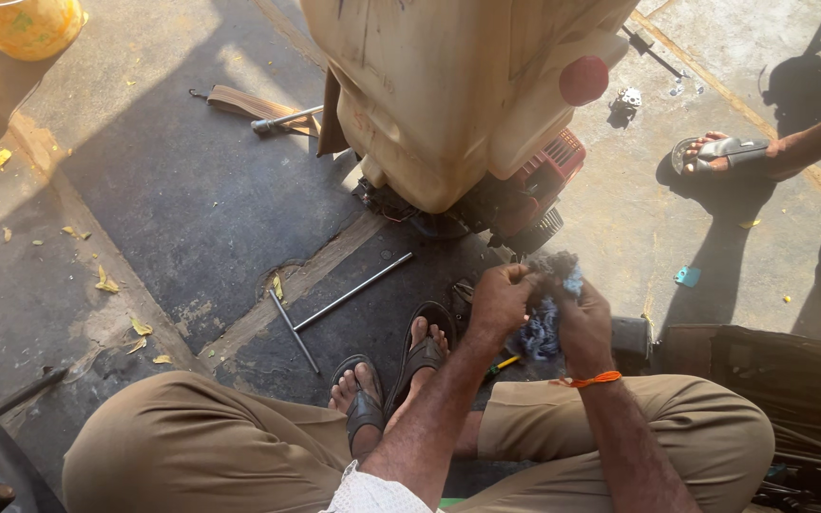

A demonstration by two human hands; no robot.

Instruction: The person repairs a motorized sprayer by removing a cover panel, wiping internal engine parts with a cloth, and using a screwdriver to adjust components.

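Observation:
My left hand (498,302) and my right hand (584,323) meet in front of me, both gripping a dirty wad of dark and bluish rag (548,285). A small part may be wrapped inside it, but the cloth hides it. An orange thread circles my right wrist. Just beyond the hands stands a cream plastic tank (458,85) with a red cap, mounted over a small red engine (534,195).
Two thin metal rods (353,292) lie on the concrete left of my sandalled feet (391,380). A strap with a metal handle (263,109) lies further back. Another person's sandalled foot (724,152) is at right. A dark open toolbox (772,380) sits by my right knee.

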